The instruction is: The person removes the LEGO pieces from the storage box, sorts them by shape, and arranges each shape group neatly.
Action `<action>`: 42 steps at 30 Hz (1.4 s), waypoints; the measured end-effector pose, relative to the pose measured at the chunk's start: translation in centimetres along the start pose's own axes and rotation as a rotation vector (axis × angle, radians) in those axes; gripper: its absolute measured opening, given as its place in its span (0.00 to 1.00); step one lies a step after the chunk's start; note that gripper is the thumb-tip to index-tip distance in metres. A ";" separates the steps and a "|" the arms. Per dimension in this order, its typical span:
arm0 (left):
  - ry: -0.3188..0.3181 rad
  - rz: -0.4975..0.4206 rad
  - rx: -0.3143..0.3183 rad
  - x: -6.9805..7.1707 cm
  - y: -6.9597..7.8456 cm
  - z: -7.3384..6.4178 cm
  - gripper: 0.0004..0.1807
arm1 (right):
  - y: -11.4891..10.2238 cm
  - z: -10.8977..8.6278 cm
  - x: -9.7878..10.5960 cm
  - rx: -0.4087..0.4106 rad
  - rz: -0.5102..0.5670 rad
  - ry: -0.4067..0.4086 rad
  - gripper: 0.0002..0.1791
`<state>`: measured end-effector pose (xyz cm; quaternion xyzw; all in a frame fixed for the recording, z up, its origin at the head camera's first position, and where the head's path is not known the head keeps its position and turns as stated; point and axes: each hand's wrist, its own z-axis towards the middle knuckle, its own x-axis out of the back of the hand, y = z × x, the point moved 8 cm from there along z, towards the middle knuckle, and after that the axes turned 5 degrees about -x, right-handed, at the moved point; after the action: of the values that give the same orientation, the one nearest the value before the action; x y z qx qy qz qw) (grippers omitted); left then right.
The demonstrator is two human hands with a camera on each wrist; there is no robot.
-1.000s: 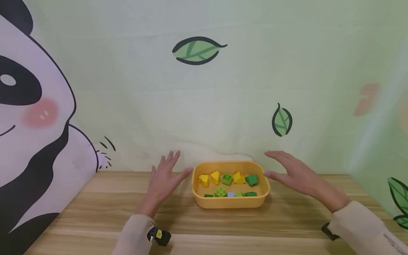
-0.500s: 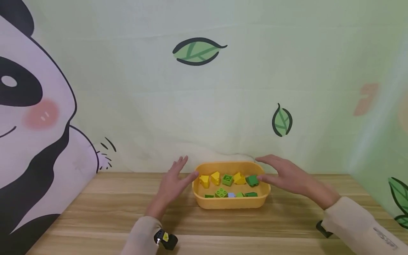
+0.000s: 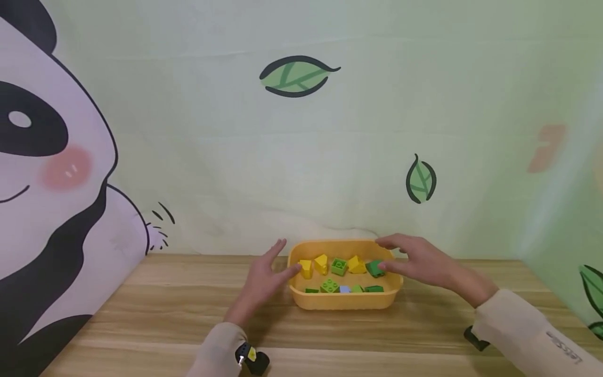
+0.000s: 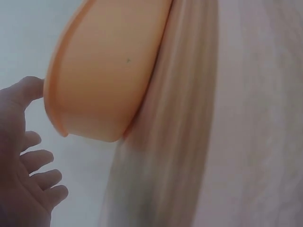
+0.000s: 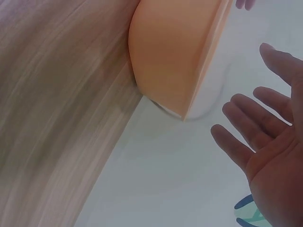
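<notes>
A yellow-orange plastic bin (image 3: 346,301) stands on the wooden table and holds several toy building blocks. Among these are a yellow block (image 3: 356,265), a light green block (image 3: 338,266), a dark green block (image 3: 375,268) and a pale blue block (image 3: 345,289). At the bin's left end is my left hand (image 3: 263,281), fingers extended; in the left wrist view its thumb tip is right at the rim. My right hand (image 3: 421,262) hovers over the right end, thumb and fingers spread apart. A gap shows between that hand (image 5: 279,156) and the bin (image 5: 173,47) in the right wrist view.
Behind the bin, the wood-grain table (image 3: 179,298) meets a pale green backdrop (image 3: 212,131) with printed leaves. A large printed panda (image 3: 61,225) fills the left side. Small black cameras sit at both wrists, below the light sleeves (image 3: 523,324).
Both hands have moved inward toward the bin, the left to the right and the right to the left. The bin and its blocks keep their place on the table.
</notes>
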<state>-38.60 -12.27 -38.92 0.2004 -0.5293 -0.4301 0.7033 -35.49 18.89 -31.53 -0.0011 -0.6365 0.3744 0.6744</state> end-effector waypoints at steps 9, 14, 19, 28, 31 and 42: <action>-0.010 -0.016 0.008 -0.6 -0.4 0.0 0.43 | -0.2 0.5 -0.9 0.028 0.007 -0.019 0.31; -0.003 -0.027 -0.008 -0.8 -0.5 -0.1 0.40 | -0.2 0.8 -1.5 0.022 0.025 -0.042 0.31; 0.010 -0.045 -0.013 -1.0 -0.6 0.0 0.37 | -0.3 1.1 -2.2 0.020 0.052 -0.072 0.27; 0.026 -0.049 -0.036 -1.0 -0.5 0.1 0.32 | -0.8 1.7 -3.4 0.047 0.043 -0.112 0.26; 0.024 -0.059 -0.046 -1.0 -0.6 0.1 0.31 | -0.8 1.8 -3.8 0.042 0.049 -0.128 0.25; 0.018 -0.106 -0.068 -1.3 -0.8 0.3 0.29 | -0.8 2.4 -5.2 0.018 0.112 -0.197 0.17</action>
<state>-39.28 -11.60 -40.14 0.2078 -0.4967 -0.4827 0.6907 -36.66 14.50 -35.16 0.0062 -0.6951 0.4155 0.5867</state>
